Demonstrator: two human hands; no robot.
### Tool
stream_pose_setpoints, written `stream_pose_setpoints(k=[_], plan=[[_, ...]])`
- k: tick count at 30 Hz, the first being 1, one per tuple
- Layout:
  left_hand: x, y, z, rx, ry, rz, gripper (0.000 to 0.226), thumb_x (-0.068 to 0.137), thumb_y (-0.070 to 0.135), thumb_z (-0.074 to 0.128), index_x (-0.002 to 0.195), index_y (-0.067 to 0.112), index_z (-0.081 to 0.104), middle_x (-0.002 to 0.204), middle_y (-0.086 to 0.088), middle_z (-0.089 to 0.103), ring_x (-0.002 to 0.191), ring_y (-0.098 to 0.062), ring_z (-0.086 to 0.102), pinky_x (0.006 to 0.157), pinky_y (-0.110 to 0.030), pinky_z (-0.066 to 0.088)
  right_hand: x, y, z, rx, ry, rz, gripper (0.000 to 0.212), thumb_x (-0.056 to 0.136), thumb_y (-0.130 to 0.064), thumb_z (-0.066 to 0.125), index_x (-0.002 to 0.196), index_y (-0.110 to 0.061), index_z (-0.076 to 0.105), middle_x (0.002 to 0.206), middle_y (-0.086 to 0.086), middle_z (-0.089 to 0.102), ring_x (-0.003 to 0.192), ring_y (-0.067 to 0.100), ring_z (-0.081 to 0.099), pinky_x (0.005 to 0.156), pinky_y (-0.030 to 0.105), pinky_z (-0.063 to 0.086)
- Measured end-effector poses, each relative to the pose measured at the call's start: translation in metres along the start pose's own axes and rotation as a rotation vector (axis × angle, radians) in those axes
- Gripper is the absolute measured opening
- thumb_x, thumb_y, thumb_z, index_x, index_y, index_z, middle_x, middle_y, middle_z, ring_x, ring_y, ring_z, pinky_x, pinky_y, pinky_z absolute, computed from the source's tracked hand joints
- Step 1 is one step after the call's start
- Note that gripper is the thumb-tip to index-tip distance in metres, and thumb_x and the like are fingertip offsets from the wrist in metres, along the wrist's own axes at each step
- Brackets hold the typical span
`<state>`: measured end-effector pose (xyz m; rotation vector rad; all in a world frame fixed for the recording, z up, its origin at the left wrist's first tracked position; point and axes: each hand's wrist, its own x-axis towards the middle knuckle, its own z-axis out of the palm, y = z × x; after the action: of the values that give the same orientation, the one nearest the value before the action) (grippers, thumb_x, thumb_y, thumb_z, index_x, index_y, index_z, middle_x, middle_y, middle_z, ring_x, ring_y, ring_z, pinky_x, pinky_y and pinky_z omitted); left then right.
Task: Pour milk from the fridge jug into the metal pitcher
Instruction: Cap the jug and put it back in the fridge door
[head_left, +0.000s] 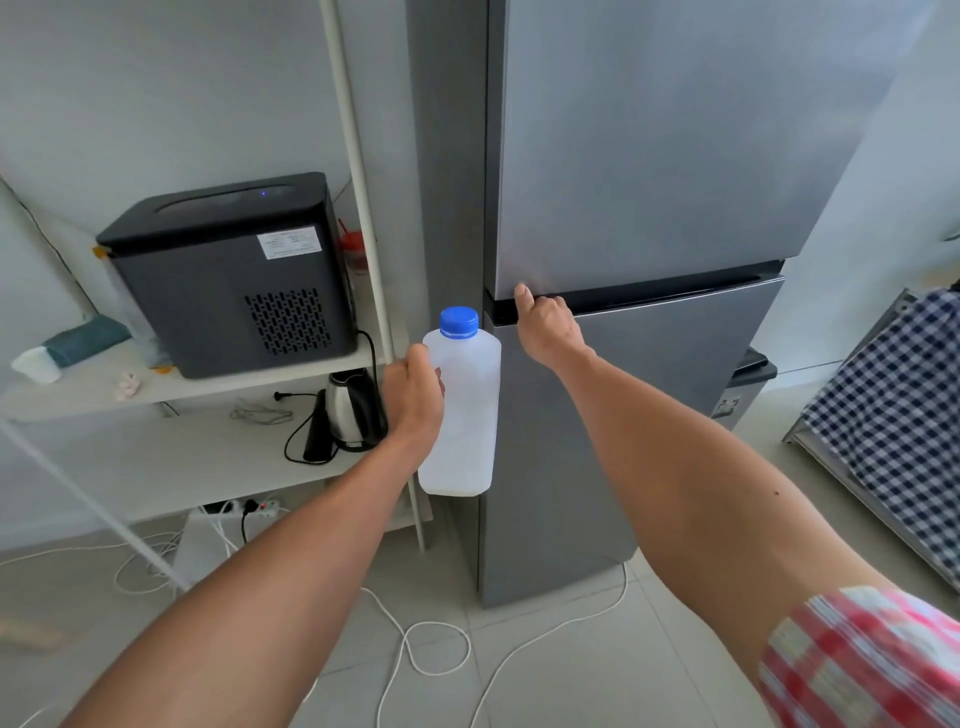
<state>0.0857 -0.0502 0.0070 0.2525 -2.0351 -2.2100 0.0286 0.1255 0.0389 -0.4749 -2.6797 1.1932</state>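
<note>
- Head view: left hand (415, 400) wrapped around jug (462, 415), upright, blue cap (458, 322), no label visible.
- Right hand (545, 327) curled, fingertips in fridge (649, 156) door gap.
- White sticker on black machine (234, 270), print unreadable.

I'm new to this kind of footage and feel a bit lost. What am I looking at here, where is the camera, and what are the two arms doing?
There is no machine here: these are a person's two bare arms, seen from one wide-angle camera worn on their head and looking forward and down. The left hand grips a white plastic jug with a blue cap, held upright and capped. The right hand has its fingers at the dark gap between the upper and lower doors of a grey fridge; both doors look shut. To the left stands a white shelf unit with a black appliance on top and a metal kettle on the shelf below. White cables lie on the tiled floor. No metal pitcher is in view.
</note>
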Motion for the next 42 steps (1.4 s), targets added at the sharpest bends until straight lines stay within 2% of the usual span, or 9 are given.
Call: stream_pose_setpoints(k=[9, 16, 19, 25, 28, 31, 33, 37, 42], plan=[[0.001, 0.002, -0.018, 0.035, -0.02, 0.001, 0.051, 0.088, 0.024, 0.041, 0.039, 0.025, 0.029, 0.048, 0.009, 0.03, 0.047, -0.015, 0.026, 0.052, -0.027, 0.022, -0.019, 0.014, -0.003, -0.203, 0.178, 0.037, 0.071, 0.105, -0.064, 0.028, 0.1, -0.005, 0.066, 0.127, 0.018, 0.061, 0.11, 0.04, 0.06, 0.078, 0.039, 0.038], [-0.003, -0.01, -0.016, 0.076, -0.05, 0.016, 0.048, 0.086, 0.029, 0.042, 0.039, 0.022, 0.039, 0.046, 0.008, 0.036, 0.048, -0.019, 0.033, 0.054, -0.031, 0.028, -0.07, 0.026, -0.013, -0.195, 0.289, 0.16, 0.092, 0.086, -0.085, 0.035, 0.13, -0.007, 0.056, 0.132, 0.01, 0.056, 0.121, 0.035, 0.055, 0.096, 0.046, 0.045], [-0.01, -0.023, -0.009, 0.102, -0.065, 0.006, 0.04, 0.087, 0.031, 0.043, 0.049, 0.02, 0.041, 0.05, 0.002, 0.041, 0.052, -0.02, 0.036, 0.055, -0.033, 0.031, -0.105, 0.048, -0.016, -0.236, 0.391, 0.157, 0.088, 0.077, -0.091, 0.039, 0.117, -0.014, 0.051, 0.119, 0.002, 0.054, 0.111, 0.03, 0.05, 0.093, 0.045, 0.04], [-0.037, -0.059, 0.02, 0.122, -0.144, -0.073, 0.036, 0.093, 0.029, 0.043, 0.062, 0.01, 0.046, 0.058, -0.004, 0.047, 0.057, -0.022, 0.04, 0.047, -0.029, 0.031, -0.161, 0.099, -0.045, -0.314, 0.638, 0.067, 0.054, 0.084, -0.07, 0.052, 0.091, -0.017, 0.044, 0.092, -0.003, 0.051, 0.09, 0.024, 0.047, 0.081, 0.04, 0.042], [-0.052, -0.077, 0.037, 0.081, -0.142, -0.141, 0.041, 0.096, 0.03, 0.046, 0.063, 0.007, 0.054, 0.063, -0.005, 0.056, 0.063, -0.026, 0.049, 0.057, -0.034, 0.038, -0.186, 0.122, -0.063, -0.299, 0.765, 0.081, 0.045, 0.087, -0.059, 0.057, 0.088, -0.016, 0.048, 0.086, -0.004, 0.054, 0.089, 0.02, 0.043, 0.077, 0.037, 0.039], [-0.064, -0.097, 0.056, 0.059, -0.172, -0.213, 0.055, 0.09, 0.051, 0.044, 0.091, 0.003, 0.071, 0.086, -0.013, 0.072, 0.074, -0.028, 0.062, 0.063, -0.034, 0.046, -0.205, 0.145, -0.084, -0.205, 0.882, 0.131, 0.038, 0.087, -0.054, 0.059, 0.09, -0.016, 0.057, 0.084, -0.007, 0.055, 0.094, 0.018, 0.046, 0.081, 0.036, 0.04], [-0.071, -0.112, 0.074, 0.058, -0.203, -0.274, 0.059, 0.083, 0.062, 0.041, 0.087, 0.013, 0.074, 0.086, -0.01, 0.075, 0.079, -0.03, 0.068, 0.069, -0.036, 0.054, -0.214, 0.161, -0.1, -0.151, 0.935, 0.139, 0.042, 0.086, -0.053, 0.059, 0.097, -0.014, 0.066, 0.084, -0.011, 0.055, 0.097, 0.019, 0.052, 0.082, 0.035, 0.042], [-0.098, -0.123, 0.107, -0.098, -0.257, -0.4, 0.041, 0.095, 0.043, 0.045, 0.097, 0.011, 0.072, 0.087, -0.007, 0.075, 0.084, -0.032, 0.071, 0.071, -0.038, 0.057, -0.225, 0.189, -0.121, -0.065, 1.003, 0.141, 0.045, 0.089, -0.046, 0.062, 0.112, -0.009, 0.068, 0.091, -0.01, 0.055, 0.097, 0.018, 0.056, 0.079, 0.029, 0.037], [-0.126, -0.14, 0.144, -0.252, -0.208, -0.602, 0.043, 0.104, 0.044, 0.039, 0.083, 0.017, 0.065, 0.068, 0.001, 0.065, 0.066, -0.018, 0.059, 0.059, -0.023, 0.047, -0.226, 0.211, -0.132, 0.036, 1.151, 0.091, 0.036, 0.093, -0.036, 0.061, 0.115, -0.007, 0.06, 0.084, -0.02, 0.047, 0.088, 0.018, 0.054, 0.07, 0.01, 0.035]])
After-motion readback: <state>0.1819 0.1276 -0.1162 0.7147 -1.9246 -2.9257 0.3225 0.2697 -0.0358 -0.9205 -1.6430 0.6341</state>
